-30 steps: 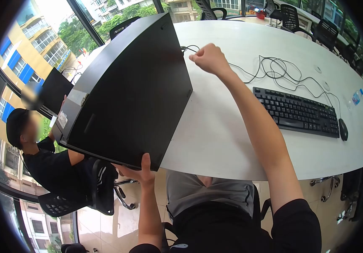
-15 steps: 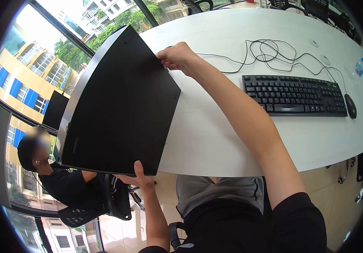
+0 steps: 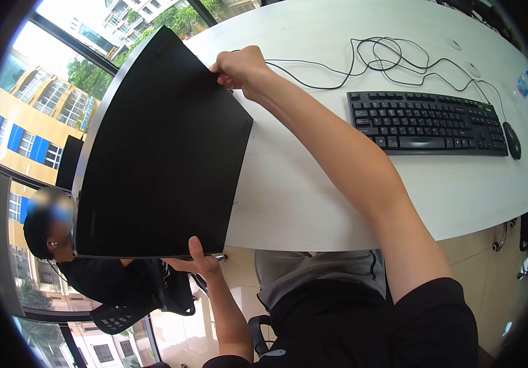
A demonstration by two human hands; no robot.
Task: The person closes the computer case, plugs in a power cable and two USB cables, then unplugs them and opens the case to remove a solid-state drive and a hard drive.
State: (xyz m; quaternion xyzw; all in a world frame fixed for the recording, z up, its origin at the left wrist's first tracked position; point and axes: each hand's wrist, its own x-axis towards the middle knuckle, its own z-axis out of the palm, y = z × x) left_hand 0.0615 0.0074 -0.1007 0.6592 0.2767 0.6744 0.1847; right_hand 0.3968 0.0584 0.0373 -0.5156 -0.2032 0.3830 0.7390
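Observation:
A black computer case (image 3: 153, 147) with a silver front edge stands tilted at the left edge of the white table (image 3: 303, 202). My left hand (image 3: 199, 260) grips its near lower edge, thumb on the broad black side panel and fingers out of sight behind. At the far right edge of the case, my right hand (image 3: 242, 69) is closed in a pinch against it. Thin black cables (image 3: 319, 83) run across the table and disappear behind that hand. What sits between its fingertips is hidden.
Right of my forearm lie a black keyboard (image 3: 426, 126) and a mouse (image 3: 511, 140). A plastic bottle (image 3: 522, 86) is at the far right. Left, beyond the case, a seated person (image 3: 110, 285) in black is close by. Tall windows line that side.
The case has shifted slightly left in view, with both hands staying on it. The table, keyboard and mouse appear a little higher as the view moves.

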